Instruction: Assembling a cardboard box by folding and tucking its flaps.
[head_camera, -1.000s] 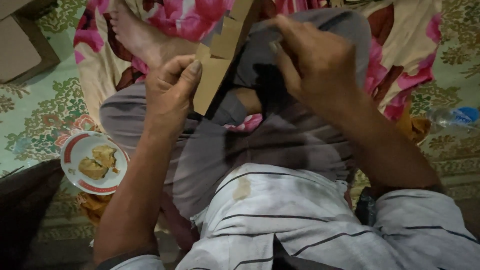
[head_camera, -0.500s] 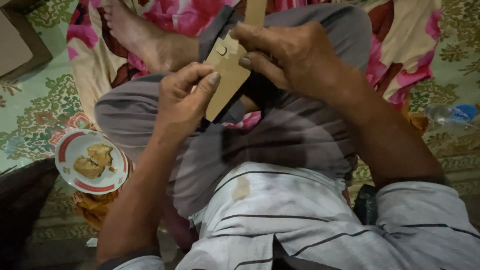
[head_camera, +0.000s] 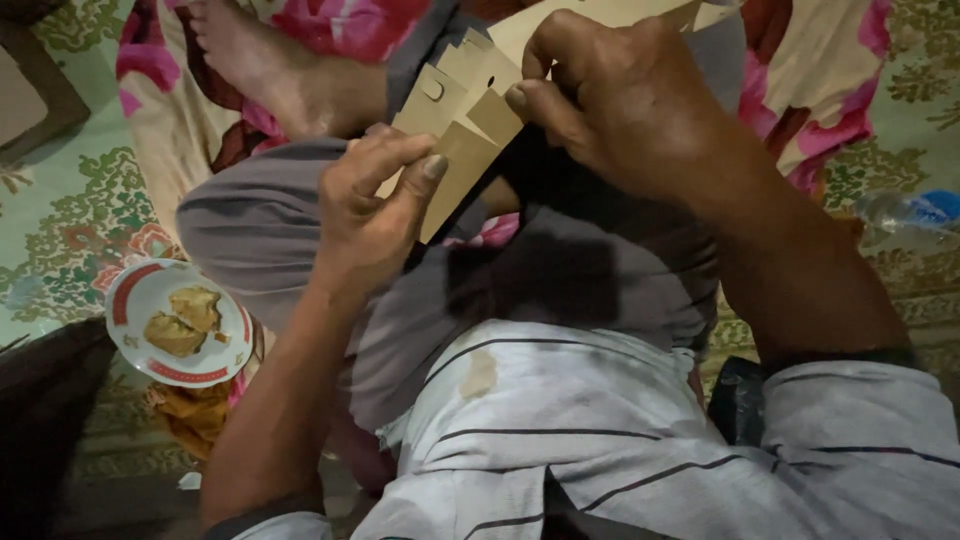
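Home floor: patterned mat (head_camera: 60, 230), floral bedding (head_camera: 350, 25), snack plate (head_camera: 140, 290) w/ food.

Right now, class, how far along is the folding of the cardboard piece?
Done: flaps and a cut tab already show on the cardboard piece. In hand: the left hand pinches its lower edge, and the right hand presses a flap. Left: it is flat, not yet a closed shape.

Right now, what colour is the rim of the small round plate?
Red bands on white round plate, head view.
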